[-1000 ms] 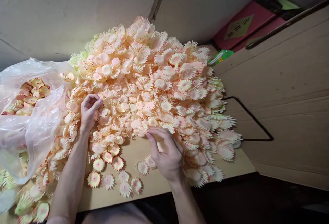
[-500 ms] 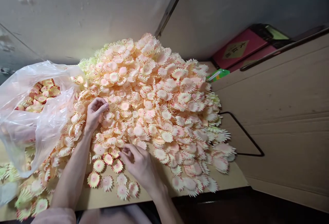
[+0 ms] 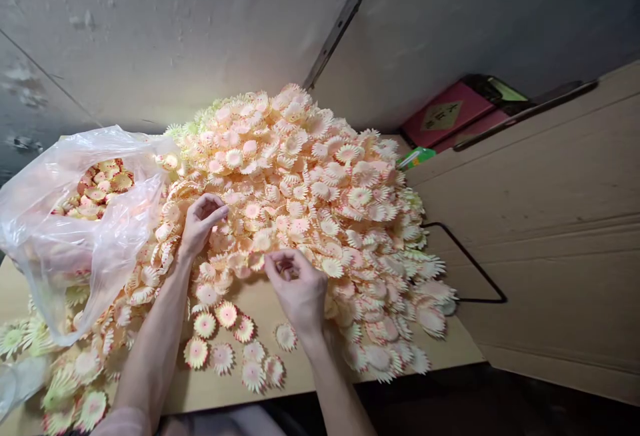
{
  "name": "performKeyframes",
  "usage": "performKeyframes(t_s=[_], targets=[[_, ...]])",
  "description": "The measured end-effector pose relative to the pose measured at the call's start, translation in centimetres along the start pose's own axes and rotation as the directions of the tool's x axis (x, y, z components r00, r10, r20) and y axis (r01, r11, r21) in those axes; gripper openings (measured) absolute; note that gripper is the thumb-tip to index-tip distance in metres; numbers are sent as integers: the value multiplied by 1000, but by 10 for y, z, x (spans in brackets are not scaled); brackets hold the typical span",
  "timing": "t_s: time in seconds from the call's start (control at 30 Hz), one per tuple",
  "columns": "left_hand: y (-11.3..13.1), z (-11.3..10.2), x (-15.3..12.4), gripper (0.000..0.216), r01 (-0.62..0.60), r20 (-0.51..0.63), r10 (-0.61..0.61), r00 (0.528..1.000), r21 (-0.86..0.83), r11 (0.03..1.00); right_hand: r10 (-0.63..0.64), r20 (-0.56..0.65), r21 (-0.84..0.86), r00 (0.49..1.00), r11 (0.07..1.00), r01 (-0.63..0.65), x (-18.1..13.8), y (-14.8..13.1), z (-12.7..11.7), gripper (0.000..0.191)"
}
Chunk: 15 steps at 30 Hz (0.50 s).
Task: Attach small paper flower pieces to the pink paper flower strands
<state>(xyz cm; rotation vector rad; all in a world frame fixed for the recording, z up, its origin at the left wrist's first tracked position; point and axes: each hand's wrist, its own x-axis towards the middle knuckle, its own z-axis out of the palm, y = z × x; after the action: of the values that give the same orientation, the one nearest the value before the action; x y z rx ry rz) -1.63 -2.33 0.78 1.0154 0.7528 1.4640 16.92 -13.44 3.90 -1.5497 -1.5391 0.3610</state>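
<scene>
A big heap of pale pink and cream artificial flower layers with fringed edges covers the table. My right hand is at the heap's front edge, with thumb and forefinger pinched on a small yellow flower layer with red tips. Over the left part of the heap is my left hand, fingers curled in and thumb against them; what it holds, if anything, is hidden. Below the hands, several loose flower layers lie apart on the bare tabletop, some yellow with red edges, others pale pink.
To the left, a clear plastic bag holds more flower layers. A cardboard sheet stands on the right, with a bent dark metal rod before it. Behind are a red box, a green packet and a grey wall.
My right hand has moved up and right, carrying a red-tipped yellow flower layer away from the loose ones. A pale flower layer formerly behind that hand now shows. The view has shifted slightly.
</scene>
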Motion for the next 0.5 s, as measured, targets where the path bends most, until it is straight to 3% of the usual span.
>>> performKeyframes(t_s=[0.1,0.23,0.33,0.5], targets=[[-1,-2,-2,24,63,129,-59,990,-30,998,24,-131,119,991,993,-8,25,-1,5,17],[-1,-3,-5,46,175,309,-165,937,-7,984,107,-29,384,994,919,-88,50,-3,21,21],[-1,-4,-5,50,196,308,-194,932,26,980,149,59,508,987,847,-158,60,1,36,24],[0,-1,-4,43,191,199,-203,959,74,979,151,138,621,979,757,-204,70,13,52,24]])
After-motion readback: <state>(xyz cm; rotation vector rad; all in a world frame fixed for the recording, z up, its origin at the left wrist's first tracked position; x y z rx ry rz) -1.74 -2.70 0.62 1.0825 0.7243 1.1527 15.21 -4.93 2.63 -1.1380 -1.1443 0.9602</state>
